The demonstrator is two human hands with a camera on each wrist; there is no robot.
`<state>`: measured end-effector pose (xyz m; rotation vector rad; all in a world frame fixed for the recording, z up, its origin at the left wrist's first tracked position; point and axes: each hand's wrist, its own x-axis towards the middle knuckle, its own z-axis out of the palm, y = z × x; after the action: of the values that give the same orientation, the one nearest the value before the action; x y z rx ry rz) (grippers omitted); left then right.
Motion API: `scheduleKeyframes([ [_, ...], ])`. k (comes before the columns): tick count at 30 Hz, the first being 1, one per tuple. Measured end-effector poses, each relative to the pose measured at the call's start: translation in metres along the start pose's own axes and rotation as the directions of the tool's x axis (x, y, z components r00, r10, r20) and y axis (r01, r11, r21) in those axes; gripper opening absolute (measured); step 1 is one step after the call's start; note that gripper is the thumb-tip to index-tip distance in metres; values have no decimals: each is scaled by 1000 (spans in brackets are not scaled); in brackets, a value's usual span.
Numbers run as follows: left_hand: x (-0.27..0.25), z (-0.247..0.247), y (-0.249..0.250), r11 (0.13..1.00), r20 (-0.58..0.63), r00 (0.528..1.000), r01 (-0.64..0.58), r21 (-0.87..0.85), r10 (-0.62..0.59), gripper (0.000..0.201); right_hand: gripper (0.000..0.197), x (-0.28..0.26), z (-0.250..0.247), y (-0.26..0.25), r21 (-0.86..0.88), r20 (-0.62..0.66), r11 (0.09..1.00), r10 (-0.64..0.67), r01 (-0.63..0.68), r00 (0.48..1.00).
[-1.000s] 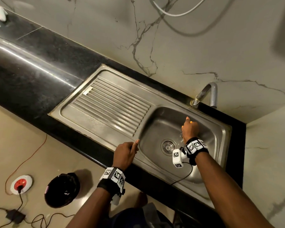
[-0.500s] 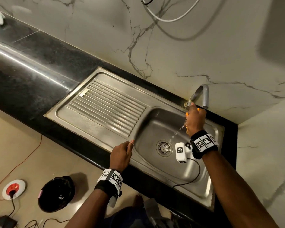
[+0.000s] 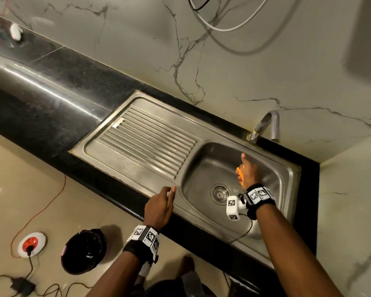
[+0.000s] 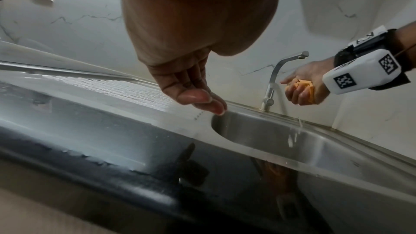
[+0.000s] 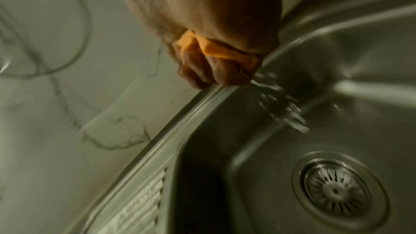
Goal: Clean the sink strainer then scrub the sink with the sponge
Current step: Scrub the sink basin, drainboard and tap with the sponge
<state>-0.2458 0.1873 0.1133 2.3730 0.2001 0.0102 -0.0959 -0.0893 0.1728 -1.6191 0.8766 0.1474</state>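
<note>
Strainer (image 3: 220, 194) and sponge (image 4: 302, 87) were the two things that mattered: the strainer sat seated in the drain at the bottom of the sink (image 3: 287, 174) basin, its slots looking free of debris in the right wrist view, though whether it had been properly cleaned could not be told from that alone. The orange sponge was well above it, crushed inside the right hand (image 3: 250, 172), which was held over the basin just below the tap (image 3: 268, 125); three fingers (image 5: 216, 72) were curled tight round the sponge while the forefinger stuck out straight, and drops of water fell from the fist into the basin. By my judgement the sponge was being wrung or wetted, so the scrubbing of the sink itself had not yet started and made up most of what was left. The left hand (image 3: 159, 207) held nothing; its fingers were loosely extended, tips hovering at or just above the sink's near rim by the drainboard, contact uncertain. Around the sink ran the dark stone surface (image 3: 51, 99), with the marbled wall behind it.
</note>
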Motion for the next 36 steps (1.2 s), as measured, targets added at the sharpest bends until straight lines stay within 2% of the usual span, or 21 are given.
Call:
scheduleKeyframes([
  [2, -2, -5, -7, 1000, 20, 1000, -1, 31, 0, 56, 42, 2, -10, 12, -43, 164, 995, 96, -90, 982],
  [4, -5, -6, -13, 997, 62, 998, -25, 67, 21, 48, 7, -5, -23, 23, -30, 305, 992, 127, -124, 944],
  [7, -11, -7, -13, 994, 96, 992, -86, 68, 79, 42, 59, -27, -47, 43, 135, 331, 973, 135, -188, 934],
  [8, -11, -7, -14, 993, 106, 990, -104, 63, 97, 40, 66, -30, -58, 54, 164, 306, 966, 141, -198, 942],
  [10, -13, -6, -18, 987, 136, 982, -144, 73, 134, 36, 66, -34, -80, 82, 157, 192, 977, 115, -147, 974],
  [12, -14, -4, -21, 980, 155, 975, -174, 99, 158, 32, 54, -42, -111, 107, 60, -26, 998, 29, -27, 999],
  [14, -17, -2, -22, 969, 183, 963, -221, 107, 199, 29, 38, -70, -144, 121, -140, -240, 986, -119, 87, 964],
  [15, -18, -3, -22, 961, 196, 954, -251, 116, 226, 28, 32, -83, -158, 126, -292, -300, 947, -227, 138, 927],
  [16, -19, -1, -21, 947, 216, 940, -296, 124, 265, 27, 26, -94, -173, 133, -458, -353, 876, -335, 151, 874],
  [17, -23, 4, -20, 927, 244, 919, -348, 138, 308, 25, 28, -109, -191, 147, -605, -403, 787, -437, 125, 804],
  [18, -23, 2, -19, 914, 249, 913, -369, 166, 323, 22, 38, -106, -203, 160, -731, -374, 668, -562, 139, 738],
  [19, -24, 1, -18, 900, 264, 905, -388, 197, 333, 18, 48, -108, -213, 178, -807, -313, 570, -635, 156, 706],
  [20, -25, 2, -18, 885, 293, 894, -409, 222, 340, 16, 58, -107, -225, 203, -861, -250, 488, -652, 143, 716],
  [22, -28, 3, -22, 856, 339, 866, -457, 242, 367, 17, 73, -106, -237, 259, -938, -75, 309, -626, 159, 776],
  [23, -29, 3, -25, 847, 348, 857, -473, 244, 379, 19, 78, -110, -236, 283, -953, -36, 265, -585, 149, 810],
  [24, -29, 3, -27, 838, 359, 848, -489, 241, 391, 20, 85, -114, -234, 304, -950, -51, 284, -557, 132, 829],
  [26, -30, 1, -30, 832, 373, 833, -508, 224, 409, 21, 98, -117, -220, 325, -902, -151, 417, -552, 114, 820],
  [28, -27, -2, -30, 830, 379, 824, -519, 205, 422, 20, 93, -119, -199, 324, -837, -267, 539, -553, 94, 789],
  [29, -26, -5, -30, 827, 390, 816, -526, 197, 426, 21, 88, -122, -188, 325, -820, -321, 570, -548, 63, 772],
  [33, -16, -13, -33, 851, 400, 806, -514, 106, 437, 25, 69, -138, -134, 329, -782, -407, 623, -553, 37, 727],
  [36, -13, -18, -39, 866, 421, 796, -497, 44, 435, 31, 63, -158, -79, 323, -779, -342, 617, -568, 111, 749],
])
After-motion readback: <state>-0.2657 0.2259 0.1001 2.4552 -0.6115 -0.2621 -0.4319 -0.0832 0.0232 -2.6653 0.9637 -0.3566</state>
